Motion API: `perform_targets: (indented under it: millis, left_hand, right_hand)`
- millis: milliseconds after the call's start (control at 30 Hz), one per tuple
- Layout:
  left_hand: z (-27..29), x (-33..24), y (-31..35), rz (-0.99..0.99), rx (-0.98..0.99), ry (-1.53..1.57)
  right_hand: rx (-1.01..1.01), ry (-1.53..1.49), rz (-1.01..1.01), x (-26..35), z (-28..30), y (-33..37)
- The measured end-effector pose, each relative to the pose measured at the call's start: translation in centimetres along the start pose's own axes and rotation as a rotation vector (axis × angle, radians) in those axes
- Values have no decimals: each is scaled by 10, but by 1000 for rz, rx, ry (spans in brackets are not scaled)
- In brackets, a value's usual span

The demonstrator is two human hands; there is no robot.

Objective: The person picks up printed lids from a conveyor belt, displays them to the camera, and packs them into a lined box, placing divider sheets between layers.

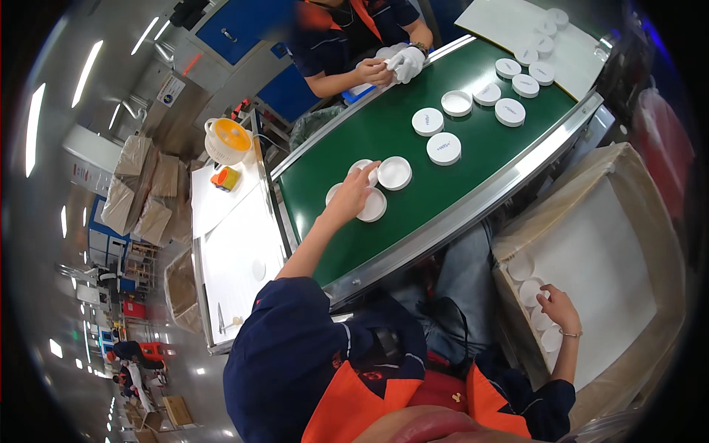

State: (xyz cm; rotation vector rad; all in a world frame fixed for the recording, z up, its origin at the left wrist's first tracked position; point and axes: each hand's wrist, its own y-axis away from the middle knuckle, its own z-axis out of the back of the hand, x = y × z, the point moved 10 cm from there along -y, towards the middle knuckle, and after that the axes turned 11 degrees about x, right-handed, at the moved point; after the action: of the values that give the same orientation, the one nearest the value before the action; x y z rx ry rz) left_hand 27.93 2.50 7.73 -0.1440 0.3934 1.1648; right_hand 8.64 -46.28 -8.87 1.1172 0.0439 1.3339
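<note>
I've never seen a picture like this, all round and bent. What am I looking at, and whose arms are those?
No machine here: a camera worn on a person's head looks down, and its wide lens bends the edges. The two arms from below are that person's own. The left hand reaches onto a green conveyor belt and touches shallow white round lids lying there; more lie farther along. The right hand rests on a row of the same lids in a lined cardboard box beside the belt. Whether either hand grips one is unclear. Across the belt, another person's hands work too.

An orange-topped white container (pixel 227 139) sits beside tape (pixel 227 178).
</note>
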Motion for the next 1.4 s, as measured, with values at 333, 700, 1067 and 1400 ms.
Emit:
perform_targets:
  millis: [333,700,1067,1400]
  left_hand:
    - [-9,-6,0,-75,121,-189]
    - [17,-28,4,-164,1,12]
    - [-94,-231,-6,-152,535,2524]
    - [-121,-337,-13,135,968,2754]
  right_hand:
    - [13,-16,11,-4,-2,-3]
    - [-74,59,33,-6,8,0]
    - [-57,85,8,15,12,14]
    - [-125,166,123,29,3,14]
